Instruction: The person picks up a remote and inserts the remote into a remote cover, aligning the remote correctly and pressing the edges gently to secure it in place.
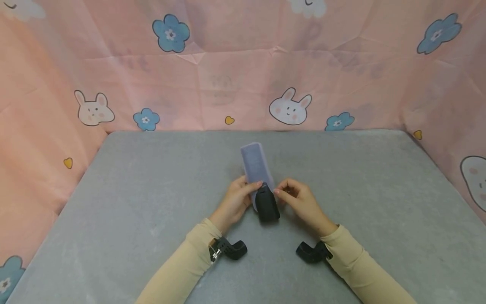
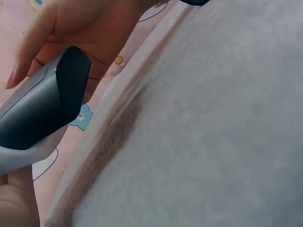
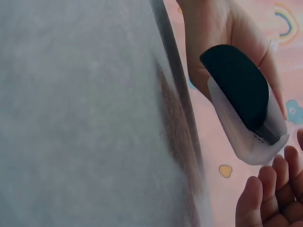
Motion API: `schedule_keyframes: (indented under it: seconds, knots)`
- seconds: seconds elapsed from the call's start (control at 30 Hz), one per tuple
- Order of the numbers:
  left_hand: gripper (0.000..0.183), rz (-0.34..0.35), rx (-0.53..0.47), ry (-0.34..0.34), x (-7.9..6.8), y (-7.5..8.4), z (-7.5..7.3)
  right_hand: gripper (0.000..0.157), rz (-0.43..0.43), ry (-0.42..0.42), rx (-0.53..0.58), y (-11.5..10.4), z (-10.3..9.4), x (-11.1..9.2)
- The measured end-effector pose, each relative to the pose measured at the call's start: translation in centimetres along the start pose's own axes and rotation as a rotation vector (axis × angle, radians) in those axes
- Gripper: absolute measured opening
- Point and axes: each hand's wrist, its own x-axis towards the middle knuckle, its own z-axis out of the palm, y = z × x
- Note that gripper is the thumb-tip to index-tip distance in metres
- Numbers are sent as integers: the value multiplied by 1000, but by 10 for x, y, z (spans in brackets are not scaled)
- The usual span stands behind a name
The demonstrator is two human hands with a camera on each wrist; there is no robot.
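Observation:
My left hand [image 1: 236,200] holds a long translucent plastic case [image 1: 255,162], with its thumb lying across the top near a black rounded device [image 1: 267,204]. That device is set against the near end of the case, and I cannot tell its kind. In the right wrist view the device [image 3: 239,87] sits in the curved, pale case [image 3: 232,125]. My right hand [image 1: 301,202] is at the case's right edge, its fingers loosely bent and its thumb tip close to the edge. Whether it touches is unclear. In the left wrist view the device [image 2: 42,101] hides part of my right hand [image 2: 90,28].
A grey table [image 1: 152,190] lies beneath both hands. Behind it and at its sides hangs a pink cloth [image 1: 235,67] printed with rabbits, flowers and hearts. Black camera mounts [image 1: 235,250] sit at both wrists.

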Motion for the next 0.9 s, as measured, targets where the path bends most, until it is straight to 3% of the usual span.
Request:
schedule_keyframes:
  seconds: [0.37, 0.73, 0.9]
  knots:
    - [34, 75, -148, 5, 1, 6, -5, 10, 63, 6, 63, -1, 2, 0]
    - [32, 88, -197, -18, 1, 7, -4, 12, 75, 12, 112, -1, 2, -1]
    - [31, 101, -219, 1, 1, 7, -4, 16, 111, -46, 110, -1, 3, -1]
